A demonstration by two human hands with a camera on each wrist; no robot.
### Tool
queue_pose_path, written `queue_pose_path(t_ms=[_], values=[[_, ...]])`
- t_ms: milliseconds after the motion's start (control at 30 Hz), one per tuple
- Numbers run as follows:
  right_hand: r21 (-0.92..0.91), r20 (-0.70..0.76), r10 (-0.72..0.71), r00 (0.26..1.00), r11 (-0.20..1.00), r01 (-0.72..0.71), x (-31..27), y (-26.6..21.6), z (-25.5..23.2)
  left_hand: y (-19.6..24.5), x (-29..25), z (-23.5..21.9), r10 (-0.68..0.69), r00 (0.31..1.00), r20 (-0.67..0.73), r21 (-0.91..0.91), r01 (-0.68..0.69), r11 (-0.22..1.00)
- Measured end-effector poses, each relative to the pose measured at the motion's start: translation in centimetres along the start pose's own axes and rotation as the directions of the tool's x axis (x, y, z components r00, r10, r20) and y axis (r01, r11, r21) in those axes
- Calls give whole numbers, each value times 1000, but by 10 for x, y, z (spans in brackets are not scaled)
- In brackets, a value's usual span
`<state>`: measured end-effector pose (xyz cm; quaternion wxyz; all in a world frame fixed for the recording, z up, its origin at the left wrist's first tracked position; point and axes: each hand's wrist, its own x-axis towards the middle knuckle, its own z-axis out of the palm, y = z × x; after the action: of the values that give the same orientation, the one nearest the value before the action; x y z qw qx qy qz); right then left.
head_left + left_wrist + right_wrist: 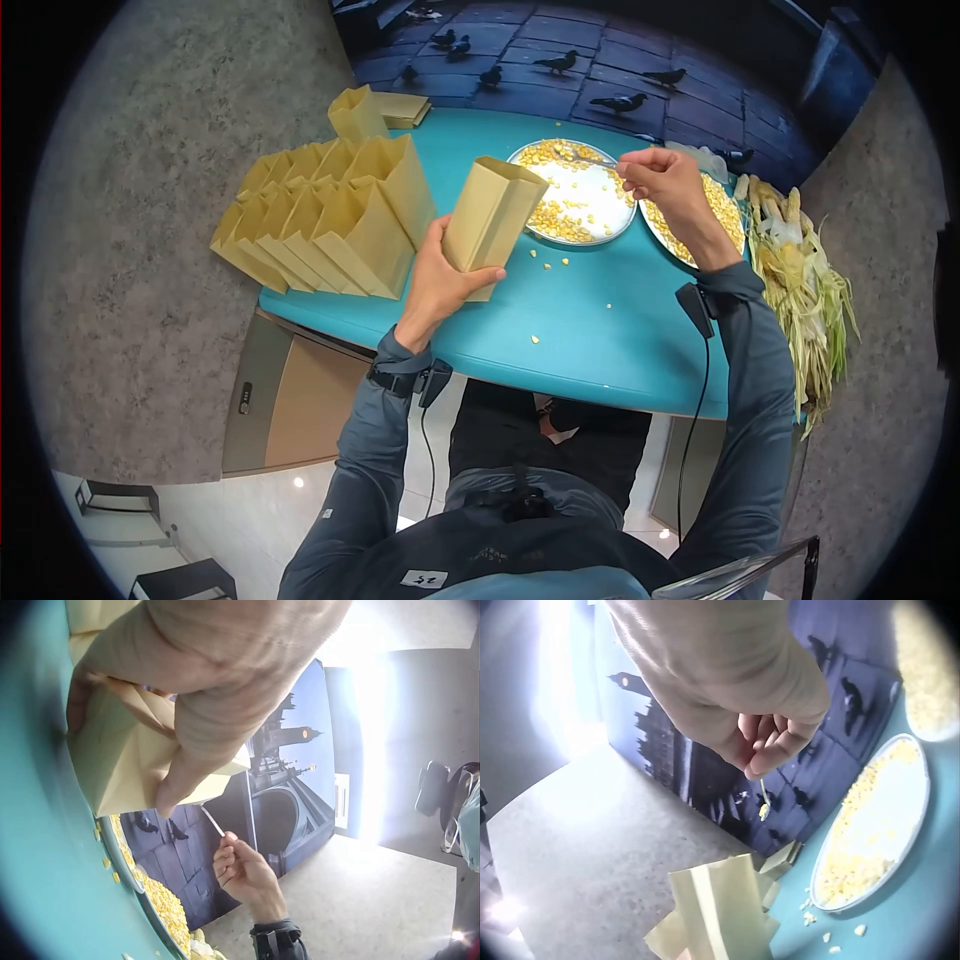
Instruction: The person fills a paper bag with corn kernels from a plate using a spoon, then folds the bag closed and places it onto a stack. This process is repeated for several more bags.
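Observation:
My left hand [440,280] grips a tan paper bag [492,215] round its lower part, thumb across the near side. The bag is unfolded, its mouth up and tilted a little to the right. My right hand [672,190] pinches the thin handle of a small spoon [763,796], and a few yellow corn kernels [764,813] sit in its bowl. In the head view the spoon points left, over the round white tray [608,238], which holds scattered corn kernels [562,222]. The right wrist view shows the spoon raised above table height.
Several standing open paper bags [330,220] fill the table's left side, with folded bags [402,108] behind. A second tray of kernels [660,225] lies under my right forearm. Corn husks and cobs [795,260] hang over the right edge. Loose kernels [535,339] dot the teal table [570,350].

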<state>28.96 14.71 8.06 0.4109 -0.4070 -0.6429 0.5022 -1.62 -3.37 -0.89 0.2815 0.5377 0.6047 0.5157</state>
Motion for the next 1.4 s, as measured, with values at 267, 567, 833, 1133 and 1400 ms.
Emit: queue_pose_path(t_ms=[267, 567, 833, 1133, 1400], values=[[-574, 265, -755, 600, 376, 727, -50, -42, 42, 9, 4, 20, 0, 999, 41, -25, 1, 1000], [-501, 129, -437, 890, 746, 439, -40, 28, 54, 1, 0, 1, -51, 998, -26, -140, 47, 989], [-607, 89, -436, 895, 689, 396, -29, 58, 66, 10, -24, -14, -86, 990, -110, -194, 64, 979], [-622, 71, -361, 930, 713, 324, -11, 68, 86, 10, -32, -16, -102, 987, -125, -165, 80, 983], [-502, -71, -340, 938, 824, 260, -2, 56, 111, 29, -31, -15, -178, 969, -172, -278, 126, 952]])
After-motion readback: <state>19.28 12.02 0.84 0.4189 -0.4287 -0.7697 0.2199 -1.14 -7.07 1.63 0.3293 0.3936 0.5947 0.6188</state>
